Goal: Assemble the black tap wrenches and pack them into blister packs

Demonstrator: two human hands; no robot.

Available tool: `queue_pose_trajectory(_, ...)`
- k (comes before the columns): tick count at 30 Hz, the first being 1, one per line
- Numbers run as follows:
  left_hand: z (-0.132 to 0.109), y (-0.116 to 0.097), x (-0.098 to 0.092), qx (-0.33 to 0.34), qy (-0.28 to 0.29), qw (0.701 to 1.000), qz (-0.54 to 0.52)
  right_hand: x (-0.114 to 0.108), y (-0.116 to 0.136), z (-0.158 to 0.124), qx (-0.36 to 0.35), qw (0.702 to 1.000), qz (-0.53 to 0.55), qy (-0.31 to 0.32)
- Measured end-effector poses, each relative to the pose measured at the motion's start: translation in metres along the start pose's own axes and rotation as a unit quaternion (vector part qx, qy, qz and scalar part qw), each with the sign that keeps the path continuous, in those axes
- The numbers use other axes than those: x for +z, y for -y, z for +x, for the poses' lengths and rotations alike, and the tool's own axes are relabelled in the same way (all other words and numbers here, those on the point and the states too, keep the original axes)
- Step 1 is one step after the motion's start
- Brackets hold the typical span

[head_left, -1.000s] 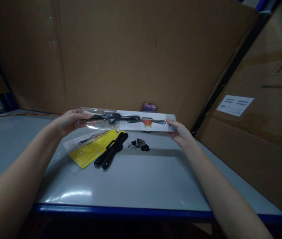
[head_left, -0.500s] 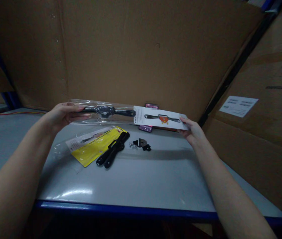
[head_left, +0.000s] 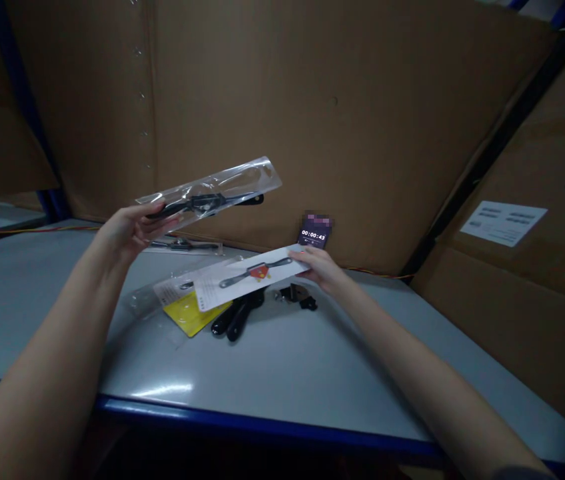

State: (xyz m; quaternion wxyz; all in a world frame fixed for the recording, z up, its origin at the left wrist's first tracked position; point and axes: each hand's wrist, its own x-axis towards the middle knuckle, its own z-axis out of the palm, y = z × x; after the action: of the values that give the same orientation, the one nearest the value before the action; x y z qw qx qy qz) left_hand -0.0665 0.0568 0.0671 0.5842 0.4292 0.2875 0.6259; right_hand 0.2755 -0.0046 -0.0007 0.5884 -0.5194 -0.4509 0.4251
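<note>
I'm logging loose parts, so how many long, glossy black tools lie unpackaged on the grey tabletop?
2 in view: the left black tool and, beside it, the right black tool. The flat white card in the right hand partly hides both, so more may be hidden.

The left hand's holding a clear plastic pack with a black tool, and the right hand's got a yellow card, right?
No: the card in the right hand is white, as the head view shows. The left hand does hold a clear plastic pack with a black tool.

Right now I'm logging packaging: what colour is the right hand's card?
The card is mainly white, seen in the head view.
</note>
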Motion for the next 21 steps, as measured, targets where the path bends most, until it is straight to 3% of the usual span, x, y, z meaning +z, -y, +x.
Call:
queue_pose_trajectory(3,-0.001,0.002,0.002,-0.015,-0.001,1.000,0.006,0.045,-0.003,0.019,-0.014,1.000,0.000,0.022)
queue_pose_trajectory(7,-0.003,0.005,0.004,-0.038,-0.013,0.999,0.020,0.079,0.001,0.043,-0.041,0.999,0.019,-0.030)
queue_pose_trajectory(9,-0.003,0.008,0.007,-0.047,-0.018,0.999,0.020,0.082,0.007,0.046,-0.054,0.997,0.040,-0.035)
queue_pose_trajectory(11,-0.003,0.013,0.010,-0.056,-0.017,0.998,0.019,0.079,0.014,0.040,-0.063,0.995,0.072,-0.001)
queue_pose_trajectory(12,-0.003,0.016,0.012,-0.061,-0.013,0.998,0.020,0.077,0.018,0.034,-0.065,0.993,0.093,0.033)
queue_pose_trajectory(14,-0.003,0.023,0.017,-0.072,0.001,0.997,0.023,0.072,0.024,0.020,-0.075,0.965,0.192,0.161)
queue_pose_trajectory(16,-0.004,0.030,0.022,-0.097,0.014,0.995,0.023,0.069,0.027,0.007,-0.076,0.947,0.225,0.215)
queue_pose_trajectory(18,-0.007,0.036,0.027,-0.126,0.028,0.992,0.012,0.068,0.027,0.000,-0.081,0.951,0.230,0.192)
queue_pose_trajectory(21,-0.011,0.041,0.032,-0.150,0.065,0.987,0.006,0.065,0.025,-0.003,-0.072,0.964,0.237,0.095)
